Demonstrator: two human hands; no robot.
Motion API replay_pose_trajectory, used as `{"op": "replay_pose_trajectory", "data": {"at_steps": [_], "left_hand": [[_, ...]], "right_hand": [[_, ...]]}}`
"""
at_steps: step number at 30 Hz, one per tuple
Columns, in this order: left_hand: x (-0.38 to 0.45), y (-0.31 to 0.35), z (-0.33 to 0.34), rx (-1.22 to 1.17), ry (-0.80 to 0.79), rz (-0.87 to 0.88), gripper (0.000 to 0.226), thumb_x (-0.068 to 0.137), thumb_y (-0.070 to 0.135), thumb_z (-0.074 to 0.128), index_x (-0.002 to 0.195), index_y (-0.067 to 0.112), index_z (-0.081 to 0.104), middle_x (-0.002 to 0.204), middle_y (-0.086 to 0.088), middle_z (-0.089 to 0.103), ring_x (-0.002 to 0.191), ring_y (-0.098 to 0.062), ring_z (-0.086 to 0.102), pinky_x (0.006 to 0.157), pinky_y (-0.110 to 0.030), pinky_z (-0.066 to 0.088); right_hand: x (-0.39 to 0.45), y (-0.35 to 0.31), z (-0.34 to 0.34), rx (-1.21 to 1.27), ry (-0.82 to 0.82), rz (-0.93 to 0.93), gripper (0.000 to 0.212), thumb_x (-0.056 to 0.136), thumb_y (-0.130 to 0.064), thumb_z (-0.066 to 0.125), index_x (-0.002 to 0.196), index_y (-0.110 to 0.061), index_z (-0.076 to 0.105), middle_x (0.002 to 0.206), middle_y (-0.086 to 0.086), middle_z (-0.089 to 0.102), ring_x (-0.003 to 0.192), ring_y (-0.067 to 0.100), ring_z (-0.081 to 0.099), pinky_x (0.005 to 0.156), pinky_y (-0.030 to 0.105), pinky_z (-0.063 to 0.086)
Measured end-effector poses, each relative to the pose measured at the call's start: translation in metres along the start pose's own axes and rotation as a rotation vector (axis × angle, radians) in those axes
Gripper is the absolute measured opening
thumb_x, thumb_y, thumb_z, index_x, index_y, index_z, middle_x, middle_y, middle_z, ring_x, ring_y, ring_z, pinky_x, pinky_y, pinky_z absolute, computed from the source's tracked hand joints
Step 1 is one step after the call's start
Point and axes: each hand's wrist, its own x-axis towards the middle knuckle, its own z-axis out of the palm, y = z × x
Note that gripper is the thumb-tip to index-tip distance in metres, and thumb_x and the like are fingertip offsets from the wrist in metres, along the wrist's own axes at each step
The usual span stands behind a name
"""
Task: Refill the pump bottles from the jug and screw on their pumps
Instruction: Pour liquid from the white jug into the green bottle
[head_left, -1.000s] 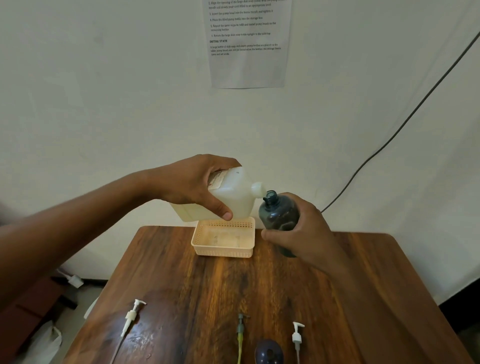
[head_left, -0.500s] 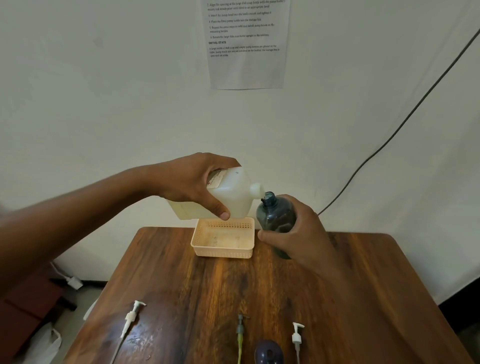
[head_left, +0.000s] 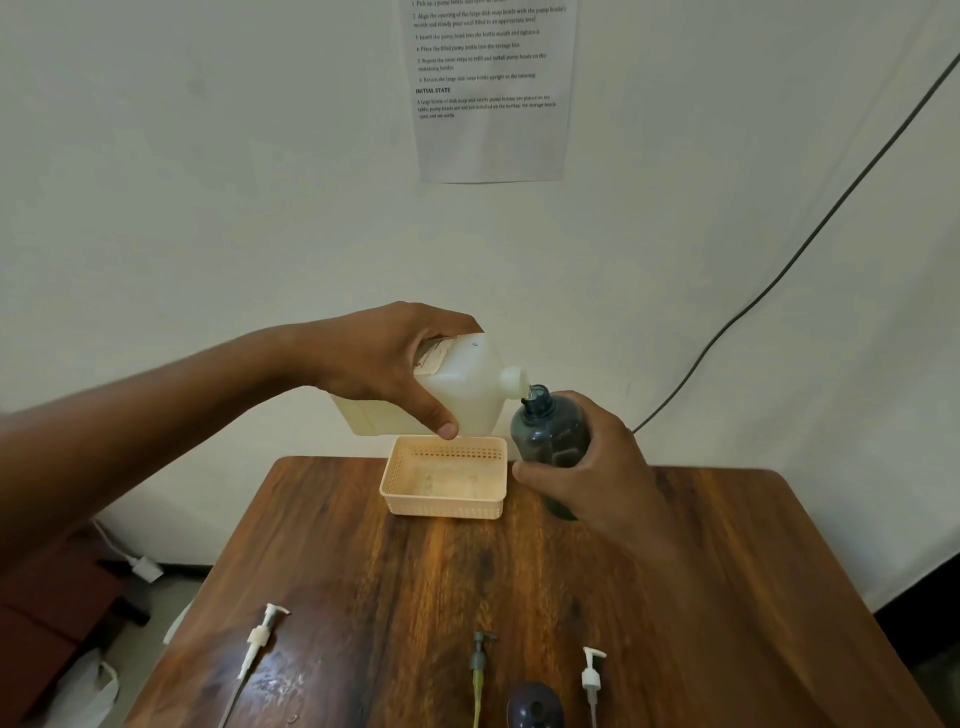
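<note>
While tipped, jug in left grip, spout over bottle

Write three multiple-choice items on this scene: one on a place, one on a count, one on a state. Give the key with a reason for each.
1. Where is the basket?
A. on the floor
B. at the table's far edge
C. hung on the wall

2. How many loose pump heads lie on the near part of the table?
A. one
B. three
C. five

3. How is the jug held?
A. tipped, spout at the dark bottle's mouth
B. upright on the table
C. capped in the basket

Key: B, it sits on the wood by the wall. B, two white and one grey. A, the left hand tilts it toward the bottle in the right hand.
</note>
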Motion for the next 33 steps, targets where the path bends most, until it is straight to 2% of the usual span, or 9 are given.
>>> {"op": "replay_pose_trajectory", "data": {"at_steps": [3, 9, 13, 15, 17, 21, 26, 30, 33], "left_hand": [[0.000, 0.002, -0.002, 0.001, -0.003, 0.005, 0.070, 0.067, 0.055, 0.089, 0.127, 0.035, 0.059, 0.114, 0.016, 0.066, 0.104, -0.007, 0.066, 0.074, -0.019, 0.056], [0.000, 0.004, -0.003, 0.015, 0.005, 0.018, 0.070, 0.065, 0.059, 0.088, 0.126, 0.037, 0.059, 0.113, 0.019, 0.065, 0.104, -0.004, 0.065, 0.075, -0.018, 0.057], [0.001, 0.006, -0.005, 0.037, 0.002, 0.026, 0.073, 0.064, 0.061, 0.087, 0.126, 0.034, 0.060, 0.113, 0.016, 0.066, 0.104, -0.006, 0.066, 0.079, -0.024, 0.060], [0.001, 0.007, -0.007, 0.052, 0.003, 0.024, 0.073, 0.064, 0.062, 0.087, 0.126, 0.034, 0.060, 0.114, 0.015, 0.066, 0.103, -0.007, 0.066, 0.080, -0.026, 0.060], [0.002, 0.007, -0.008, 0.059, 0.006, 0.026, 0.074, 0.064, 0.061, 0.088, 0.126, 0.033, 0.060, 0.114, 0.014, 0.066, 0.104, -0.007, 0.065, 0.081, -0.025, 0.059], [0.002, 0.007, -0.008, 0.059, 0.007, 0.030, 0.071, 0.066, 0.056, 0.090, 0.126, 0.034, 0.060, 0.115, 0.016, 0.066, 0.104, -0.004, 0.064, 0.080, -0.019, 0.057], [0.003, 0.009, -0.010, 0.073, -0.004, 0.028, 0.070, 0.066, 0.057, 0.089, 0.126, 0.034, 0.060, 0.115, 0.015, 0.067, 0.104, -0.007, 0.065, 0.080, -0.028, 0.060], [0.003, 0.010, -0.011, 0.085, -0.006, 0.020, 0.070, 0.065, 0.057, 0.089, 0.125, 0.035, 0.060, 0.115, 0.014, 0.067, 0.104, -0.008, 0.065, 0.079, -0.027, 0.060], [0.003, 0.012, -0.013, 0.084, -0.005, 0.014, 0.068, 0.066, 0.055, 0.091, 0.123, 0.035, 0.061, 0.114, 0.014, 0.068, 0.103, -0.008, 0.066, 0.078, -0.027, 0.058]], "right_hand": [[0.000, 0.000, 0.000, 0.010, 0.002, 0.005, 0.060, 0.060, -0.043, 0.084, 0.113, -0.046, 0.055, 0.102, -0.026, 0.064, 0.096, -0.009, 0.060, 0.067, 0.008, 0.051], [-0.002, -0.006, -0.001, 0.016, 0.008, -0.006, 0.055, 0.058, -0.044, 0.082, 0.102, -0.058, 0.052, 0.100, -0.040, 0.057, 0.097, -0.016, 0.055, 0.063, 0.001, 0.046], [-0.003, -0.007, 0.000, 0.025, 0.017, -0.007, 0.055, 0.058, -0.043, 0.082, 0.104, -0.053, 0.054, 0.101, -0.038, 0.058, 0.096, -0.013, 0.057, 0.063, 0.002, 0.047], [-0.003, -0.008, 0.000, 0.032, 0.017, -0.008, 0.055, 0.055, -0.048, 0.079, 0.102, -0.057, 0.052, 0.100, -0.039, 0.058, 0.096, -0.014, 0.057, 0.063, 0.002, 0.047], [-0.004, -0.008, 0.000, 0.036, 0.016, -0.006, 0.055, 0.055, -0.049, 0.078, 0.101, -0.060, 0.051, 0.100, -0.041, 0.057, 0.097, -0.017, 0.055, 0.062, 0.000, 0.045], [-0.003, -0.005, 0.000, 0.029, 0.016, 0.003, 0.058, 0.061, -0.039, 0.085, 0.110, -0.049, 0.054, 0.101, -0.030, 0.062, 0.098, -0.011, 0.058, 0.065, 0.003, 0.048], [-0.003, -0.006, 0.000, 0.035, 0.022, -0.003, 0.056, 0.059, -0.041, 0.083, 0.105, -0.053, 0.053, 0.102, -0.038, 0.059, 0.098, -0.014, 0.057, 0.064, 0.002, 0.047], [-0.003, -0.009, 0.000, 0.037, 0.036, -0.007, 0.056, 0.055, -0.048, 0.079, 0.102, -0.059, 0.052, 0.101, -0.041, 0.057, 0.097, -0.016, 0.055, 0.063, 0.000, 0.045], [-0.003, -0.009, 0.000, 0.038, 0.036, -0.013, 0.055, 0.057, -0.045, 0.080, 0.102, -0.057, 0.052, 0.100, -0.039, 0.058, 0.097, -0.015, 0.056, 0.063, 0.001, 0.046]]}}
